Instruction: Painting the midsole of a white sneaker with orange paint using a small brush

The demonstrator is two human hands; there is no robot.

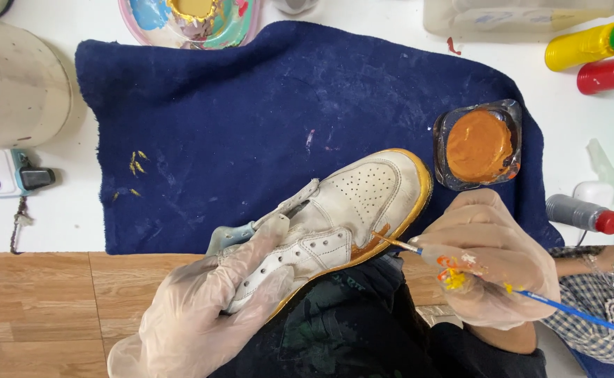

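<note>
The left hand (209,301) is clamped around the heel of the white shoe (335,213), at the towel's (251,119) six o'clock edge. The right hand (489,259) pinches a blue brush (531,294), its tip on the gold sole edge. Painting is midway, I judge; next comes a steady stroke. The shoe's long axis points its toe towards two o'clock, near the paint dish (480,145).

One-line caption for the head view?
Gloved left hand steadies a white sneaker while the right hand brushes orange-gold paint along its sole.

White sneaker (335,217), gold-edged sole, tilted.
</note>
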